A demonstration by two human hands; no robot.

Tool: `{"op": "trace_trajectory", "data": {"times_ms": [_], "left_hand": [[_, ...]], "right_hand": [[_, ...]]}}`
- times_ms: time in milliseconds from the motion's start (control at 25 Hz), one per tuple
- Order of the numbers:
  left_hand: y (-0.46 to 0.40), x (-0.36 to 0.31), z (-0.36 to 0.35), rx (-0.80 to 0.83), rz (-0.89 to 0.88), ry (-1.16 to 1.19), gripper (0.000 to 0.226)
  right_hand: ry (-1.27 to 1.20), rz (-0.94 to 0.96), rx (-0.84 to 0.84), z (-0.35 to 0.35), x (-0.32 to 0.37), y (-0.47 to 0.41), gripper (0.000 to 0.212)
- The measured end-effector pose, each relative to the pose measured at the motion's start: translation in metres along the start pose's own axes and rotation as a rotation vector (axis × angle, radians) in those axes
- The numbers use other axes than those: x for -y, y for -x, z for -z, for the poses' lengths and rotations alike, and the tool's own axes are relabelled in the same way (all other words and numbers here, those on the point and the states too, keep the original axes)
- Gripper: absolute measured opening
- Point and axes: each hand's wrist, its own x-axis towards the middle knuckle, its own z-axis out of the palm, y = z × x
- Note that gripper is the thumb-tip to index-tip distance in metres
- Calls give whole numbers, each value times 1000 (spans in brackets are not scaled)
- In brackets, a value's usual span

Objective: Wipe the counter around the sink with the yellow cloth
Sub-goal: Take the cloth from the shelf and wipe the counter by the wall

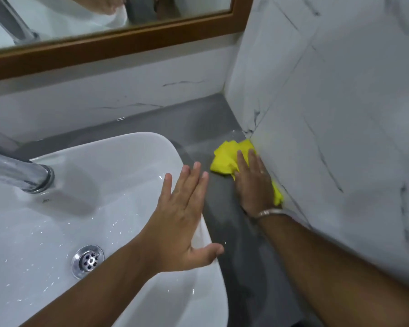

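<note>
yellow cloth (pixel 224 159): crumpled on bench (pixel 198 123) right of sink (pixel 151 147), against wall (pixel 316 114) | right hand (pixel 253 182): straight fingers pressing it flat | left hand (pixel 182 218): fingers spread over sink's right rim, empty | handling: likely soft, light, bunches easily; press palm on middle

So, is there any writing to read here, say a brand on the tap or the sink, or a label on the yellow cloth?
None. The tap, the sink, its drain and the yellow cloth show no lettering.
The dark marks on the wall tiles are marble veins, not text.
The mirror shows none either.
</note>
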Motion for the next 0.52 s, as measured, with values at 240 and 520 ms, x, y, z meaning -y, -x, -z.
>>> {"op": "trace_trajectory", "data": {"times_ms": [240, 520], "left_hand": [[-1, -2, 3, 20, 6, 12, 110], [-3, -1, 7, 45, -5, 21, 109]], "right_hand": [[206, 629, 112, -23, 43, 53, 63], [81, 308, -23, -5, -29, 37, 53]]}}
